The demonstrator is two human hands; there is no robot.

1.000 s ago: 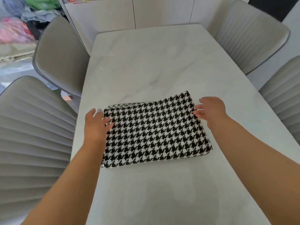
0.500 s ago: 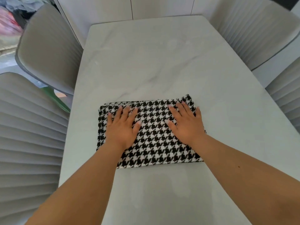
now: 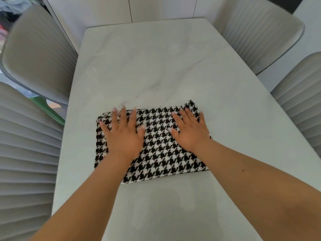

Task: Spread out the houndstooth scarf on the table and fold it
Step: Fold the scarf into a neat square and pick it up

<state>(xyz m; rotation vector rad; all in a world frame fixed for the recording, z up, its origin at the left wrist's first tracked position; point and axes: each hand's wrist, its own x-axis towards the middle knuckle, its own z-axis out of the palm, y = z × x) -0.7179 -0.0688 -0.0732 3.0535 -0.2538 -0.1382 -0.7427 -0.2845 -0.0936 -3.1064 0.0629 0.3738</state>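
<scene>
Both palms are down flat, fingers spread, gripping nothing: the left hand point(image 3: 122, 136) presses the left half and the right hand point(image 3: 189, 133) the right half of the black-and-white houndstooth woven scarf point(image 3: 156, 146). That scarf lies folded into a compact rectangle near the front of the pale marble-look table point(image 3: 156, 66), long axis running left to right beneath both wrists. Folding looks all but finished. One far right corner sticks up, closest to the right hand, so smoothing there seems likeliest. Grey ribbed chairs point(image 3: 26, 153) flank the table.

Pale ribbed chairs point(image 3: 34, 54), white cabinets point(image 3: 156, 7)
</scene>
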